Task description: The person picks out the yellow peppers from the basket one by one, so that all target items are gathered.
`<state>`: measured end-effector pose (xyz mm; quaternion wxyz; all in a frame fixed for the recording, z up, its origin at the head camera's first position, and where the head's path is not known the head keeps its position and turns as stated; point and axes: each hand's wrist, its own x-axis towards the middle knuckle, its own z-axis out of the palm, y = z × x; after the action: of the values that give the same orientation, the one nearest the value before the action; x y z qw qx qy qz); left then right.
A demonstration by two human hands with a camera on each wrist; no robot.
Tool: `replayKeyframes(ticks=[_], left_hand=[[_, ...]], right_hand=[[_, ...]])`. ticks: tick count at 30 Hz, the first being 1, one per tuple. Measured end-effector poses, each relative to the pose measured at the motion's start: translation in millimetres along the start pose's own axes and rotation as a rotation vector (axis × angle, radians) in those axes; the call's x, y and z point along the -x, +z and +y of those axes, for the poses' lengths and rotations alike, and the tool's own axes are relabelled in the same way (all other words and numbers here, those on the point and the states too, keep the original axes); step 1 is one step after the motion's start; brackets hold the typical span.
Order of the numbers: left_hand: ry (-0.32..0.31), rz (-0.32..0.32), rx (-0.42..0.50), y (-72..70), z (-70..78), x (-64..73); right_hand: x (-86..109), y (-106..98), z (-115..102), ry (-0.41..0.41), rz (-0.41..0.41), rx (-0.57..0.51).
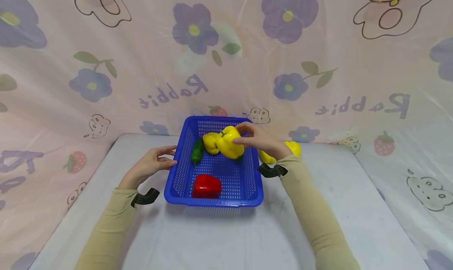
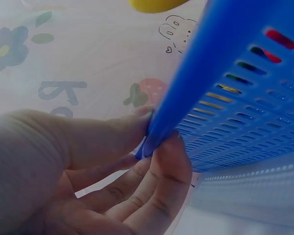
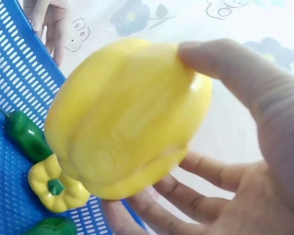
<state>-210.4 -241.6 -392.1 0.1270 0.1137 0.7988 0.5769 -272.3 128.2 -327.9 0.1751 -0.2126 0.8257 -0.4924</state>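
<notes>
My right hand (image 1: 262,139) grips a yellow bell pepper (image 1: 231,143) above the right part of a blue plastic basket (image 1: 214,202). Thumb and fingers lie on opposite sides of that pepper in the right wrist view. At the basket's left side, my left hand (image 1: 150,164) pinches the rim between thumb and fingers, which the left wrist view shows closely. Inside lie a long green pepper (image 1: 197,151), another yellow bell pepper (image 1: 210,142) and a red bell pepper (image 1: 207,186). A second green pepper (image 3: 51,227) is partly hidden below the held one.
Right of the basket, behind my right wrist, two yellow pieces (image 1: 293,148) show on the white tabletop (image 1: 212,242); the arm partly covers them. A patterned curtain (image 1: 226,65) hangs close behind the basket and along both sides of the table.
</notes>
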Motion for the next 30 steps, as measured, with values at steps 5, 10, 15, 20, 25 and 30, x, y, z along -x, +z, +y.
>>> replayKeyframes(ticks=[5, 10, 15, 20, 25, 30], left_hand=[[0.0, -0.003, -0.001, -1.2, -1.8, 0.0], [0.003, -0.002, 0.002, -0.7, -3.3, 0.5], [0.01, -0.002, 0.019, 0.2, -4.2, -0.3], [0.007, 0.004, 0.01, -0.2, -5.8, -0.6], [0.009, 0.004, 0.017, -0.2, -6.8, -1.2], [0.012, 0.005, 0.003, -0.3, -7.0, -1.6]], right_hand=[[10.1, -4.2, 8.8, 0.045, 0.052, -0.029], [20.1, -8.5, 21.0, 0.1, 0.058, -0.098], [32.8, -17.0, 27.4, 0.112, 0.075, -0.16], [44.9, -25.9, 33.5, 0.096, 0.103, -0.176], [58.7, -35.9, 38.3, 0.101, 0.133, -0.174], [71.8, -42.8, 47.3, 0.14, 0.17, -0.178]])
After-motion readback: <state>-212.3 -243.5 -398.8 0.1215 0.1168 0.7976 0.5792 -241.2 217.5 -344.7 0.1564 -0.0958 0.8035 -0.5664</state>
